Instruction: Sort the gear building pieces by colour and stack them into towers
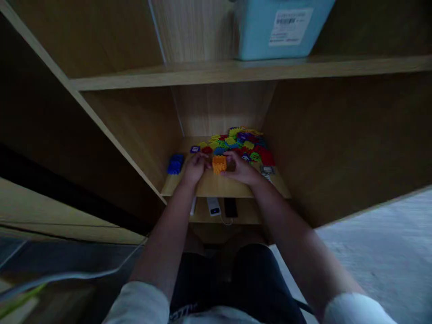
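An orange block piece [219, 164], cube-like with toothed edges, stands over the wooden shelf between my two hands. My right hand [240, 169] grips it from the right, fingers at its top and thumb low on its side. Just left of the block is my left hand [196, 168], its fingers bent and a little apart, with nothing visible in them. Behind both hands lies a heap of colourful interlocking pieces [231, 140] in yellow, red, blue and green. A stack of blue pieces [175, 164] sits at the shelf's left, with a purple-blue square piece [195, 149] near it.
Side walls of the cabinet [324, 148] enclose the shelf. Above is another shelf [189, 76] bearing a light blue box [280, 31]. A white power bank [213, 206] and a dark phone-like device [231, 208] with a cable lie on the lower shelf.
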